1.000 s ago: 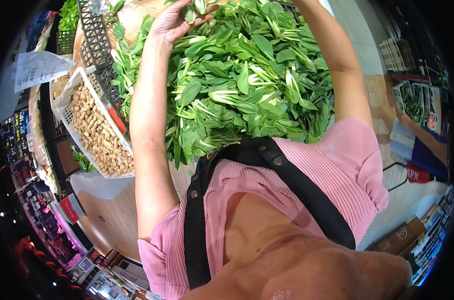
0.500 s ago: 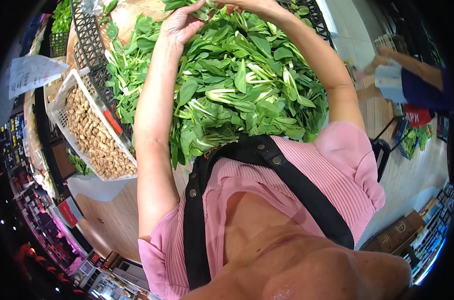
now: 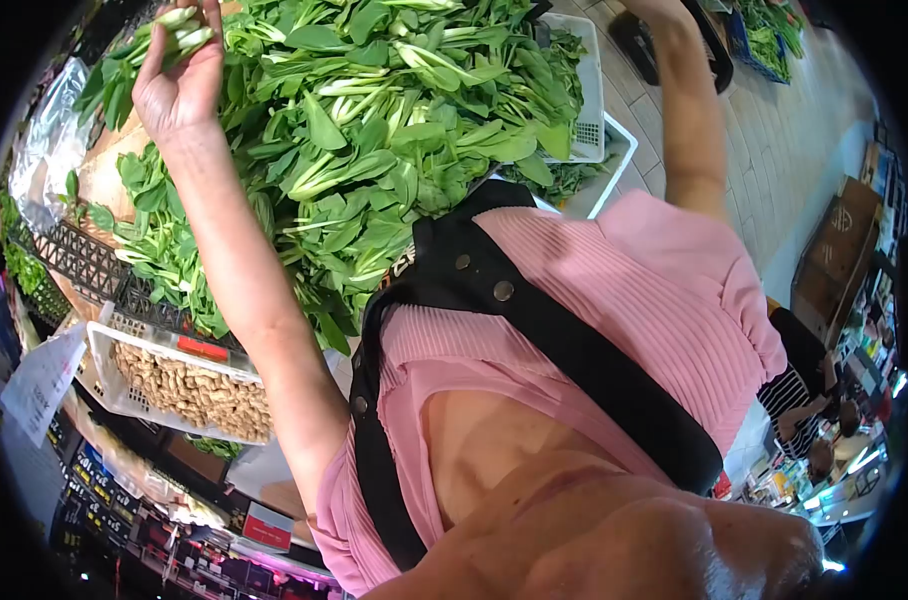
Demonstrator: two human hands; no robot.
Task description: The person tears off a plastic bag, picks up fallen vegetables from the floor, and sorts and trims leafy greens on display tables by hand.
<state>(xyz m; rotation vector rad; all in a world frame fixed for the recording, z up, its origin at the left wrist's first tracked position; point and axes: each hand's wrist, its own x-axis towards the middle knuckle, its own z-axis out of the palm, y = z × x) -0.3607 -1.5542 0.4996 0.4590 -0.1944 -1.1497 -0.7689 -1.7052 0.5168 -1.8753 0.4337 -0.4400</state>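
Note:
My left hand (image 3: 182,92) is closed round a small bunch of bok choy (image 3: 179,28), its pale stems at the fingers and its leaves hanging to the left. Below and to the right of that hand spreads a large heap of loose bok choy (image 3: 374,130). My right hand (image 3: 662,8) is off to the right at the top edge, near a dark, black-rimmed object (image 3: 716,50). Its fingers are cut off by the frame, so I cannot see what they hold, if anything.
A white crate of peanuts (image 3: 189,385) stands beside my left forearm, by a black plastic crate (image 3: 84,262). White baskets (image 3: 619,165) with greens sit right of the heap. Clear plastic bags (image 3: 52,150) lie at far left. Another person in stripes (image 3: 789,410) is at the right.
My hands were together over the heap's far side and have parted. The left went left with the bunch; the right swung out right. The view has turned, and the person at the right is gone.

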